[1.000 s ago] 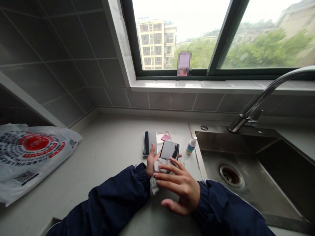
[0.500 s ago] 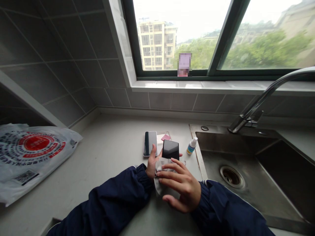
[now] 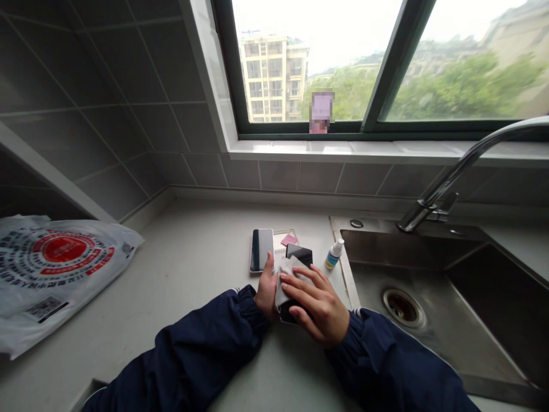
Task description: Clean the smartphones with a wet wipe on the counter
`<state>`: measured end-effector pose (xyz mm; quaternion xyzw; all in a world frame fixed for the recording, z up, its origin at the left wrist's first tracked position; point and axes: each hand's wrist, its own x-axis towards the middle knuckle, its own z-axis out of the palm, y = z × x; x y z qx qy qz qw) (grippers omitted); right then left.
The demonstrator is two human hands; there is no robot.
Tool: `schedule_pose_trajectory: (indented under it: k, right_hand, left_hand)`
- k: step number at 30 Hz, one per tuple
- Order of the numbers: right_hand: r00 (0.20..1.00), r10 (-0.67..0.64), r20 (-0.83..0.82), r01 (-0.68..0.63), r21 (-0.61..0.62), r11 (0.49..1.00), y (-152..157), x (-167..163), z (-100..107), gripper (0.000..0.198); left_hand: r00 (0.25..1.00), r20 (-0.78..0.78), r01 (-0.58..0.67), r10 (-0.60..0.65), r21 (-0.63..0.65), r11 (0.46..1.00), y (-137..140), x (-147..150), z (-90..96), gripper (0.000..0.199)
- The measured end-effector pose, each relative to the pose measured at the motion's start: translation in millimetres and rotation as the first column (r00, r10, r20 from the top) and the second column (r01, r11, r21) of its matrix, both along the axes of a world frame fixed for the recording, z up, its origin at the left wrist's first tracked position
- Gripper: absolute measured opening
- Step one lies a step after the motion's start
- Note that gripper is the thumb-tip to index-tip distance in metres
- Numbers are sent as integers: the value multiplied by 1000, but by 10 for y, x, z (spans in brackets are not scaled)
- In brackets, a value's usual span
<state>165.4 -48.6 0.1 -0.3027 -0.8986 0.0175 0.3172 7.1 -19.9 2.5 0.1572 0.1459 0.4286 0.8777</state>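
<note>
My left hand [image 3: 266, 290] grips a black smartphone [image 3: 302, 252] from its left side, thumb up along the edge. A light grey cloth [image 3: 286, 273] lies over the middle of the screen. My right hand [image 3: 321, 306] presses the cloth to the glass, its fingers laid across it. The phone's top end and part of its lower end show around the cloth. Just beyond my left thumb, a second phone [image 3: 261, 252] with a pale frame rests on the counter. A small white spray bottle [image 3: 333, 255] with a blue and yellow label stands right of the hands.
Behind the black phone lie a clear phone case [image 3: 279, 235] and a pink piece [image 3: 289, 240]. A steel sink [image 3: 373, 272] with a curved tap [image 3: 450, 177] is at the right. A printed plastic bag [image 3: 64, 269] sits on the counter [image 3: 180, 252] at the left, below a tiled wall.
My right hand and the cloth have moved up the phone's screen, away from me. The phone's lower end now shows below the cloth; less of its upper part is visible.
</note>
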Motion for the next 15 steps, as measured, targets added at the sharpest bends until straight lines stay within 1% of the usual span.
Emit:
schedule_pose_trajectory:
  k: [2,5,9,15]
  right_hand:
    - [1000,-21,8,21,0,1000,7,5,-16,42]
    - [999,-43,17,43,1,999,11,8,-45,44]
    - [998,-58,6,58,6,998,20,7,-81,45]
    - [997,-77,14,77,7,997,46,3,-104,47]
  left_hand:
    - [1000,3,-28,28,-7,1000,2,5,-16,80]
    - [998,23,-54,54,-5,999,3,16,-23,75]
    - [999,37,-32,32,-1,999,-2,22,-15,76]
    - [999,22,-25,26,-54,998,-15,10,-5,77]
